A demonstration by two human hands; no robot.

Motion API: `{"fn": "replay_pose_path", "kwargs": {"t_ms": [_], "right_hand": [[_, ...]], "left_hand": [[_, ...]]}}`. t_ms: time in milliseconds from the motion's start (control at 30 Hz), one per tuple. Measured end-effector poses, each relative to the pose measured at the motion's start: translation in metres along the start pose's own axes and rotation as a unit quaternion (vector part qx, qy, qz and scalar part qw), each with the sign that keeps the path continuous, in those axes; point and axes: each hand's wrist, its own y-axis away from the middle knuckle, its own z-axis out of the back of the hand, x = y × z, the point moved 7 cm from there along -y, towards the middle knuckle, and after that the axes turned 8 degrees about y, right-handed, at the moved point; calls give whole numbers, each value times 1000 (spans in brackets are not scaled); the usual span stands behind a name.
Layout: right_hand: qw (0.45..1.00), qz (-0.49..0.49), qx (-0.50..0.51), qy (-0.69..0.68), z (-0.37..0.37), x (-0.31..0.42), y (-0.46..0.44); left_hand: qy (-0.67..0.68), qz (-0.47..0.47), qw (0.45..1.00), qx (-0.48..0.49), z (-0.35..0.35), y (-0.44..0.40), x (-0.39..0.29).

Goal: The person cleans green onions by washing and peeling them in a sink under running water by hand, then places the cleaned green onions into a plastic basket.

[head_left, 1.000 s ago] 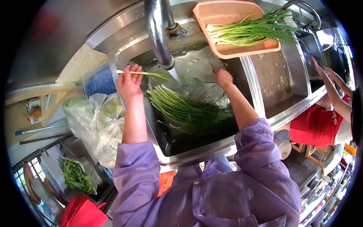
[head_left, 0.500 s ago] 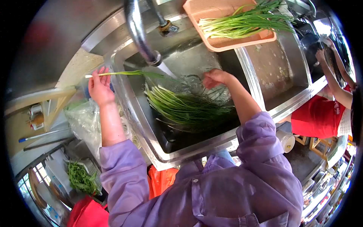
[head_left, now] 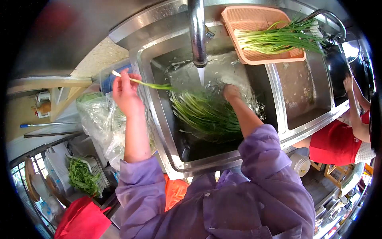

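Observation:
My left hand [head_left: 128, 89] is raised over the sink's left rim. Its fingers are closed round the white end of a single scallion [head_left: 153, 85], whose green leaves trail right over the basin toward the water. My right hand [head_left: 231, 93] dips into the water beside the faucet's stream, its fingers hidden by the splash. Below and to the left of it, a bunch of scallions [head_left: 203, 113] lies in the water of the left basin, white ends toward the left. The faucet [head_left: 197, 38] pours into this basin [head_left: 159, 137].
An orange plastic basket [head_left: 248, 58] of scallions sits across the divider at the back. The right basin [head_left: 296, 91] holds shallow murky water. Plastic bags [head_left: 107, 123] lie left of the sink. A co-worker in a red apron [head_left: 334, 145] stands at the right.
My right hand has gone from above the water down into it, near the stream. My left hand still holds the scallion. The view has shifted, so the sink appears farther right.

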Motion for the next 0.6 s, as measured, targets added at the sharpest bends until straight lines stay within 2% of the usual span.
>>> {"fn": "replay_pose_path", "kwargs": {"t_ms": [33, 67, 133, 167, 233, 267, 333, 400, 467, 567, 600], "right_hand": [[993, -33, 16, 116, 36, 13, 17], [992, -32, 9, 120, 65, 28, 27], [993, 116, 18, -31, 107, 77, 46], [993, 117, 14, -29, 122, 87, 53], [964, 175, -42, -195, 161, 116, 66], [964, 178, -48, -194, 169, 124, 73], [901, 283, -12, -328, 179, 149, 100], [899, 299, 6, -320, 176, 159, 117], [884, 325, 89, -325, 154, 165, 124], [882, 318, 122, -327, 142, 161, 122], [884, 308, 140, -323, 140, 158, 120]], "left_hand": [[2, 0, 1000, 1, 0, 4, 0], [10, -4, 1000, 1, -1, 8, 1], [19, 31, 999, 3, -5, 15, 9], [34, 28, 999, 13, -8, 17, 11], [14, 36, 999, 36, -9, 23, 21], [-13, 47, 997, 57, -14, 27, 27], [7, 149, 986, 75, -30, 44, 56], [-7, 238, 966, 103, -43, 61, 93], [-68, 273, 946, 160, -60, 75, 111], [-124, 239, 940, 209, -80, 77, 110], [-113, 250, 942, 192, -82, 77, 107]]}}
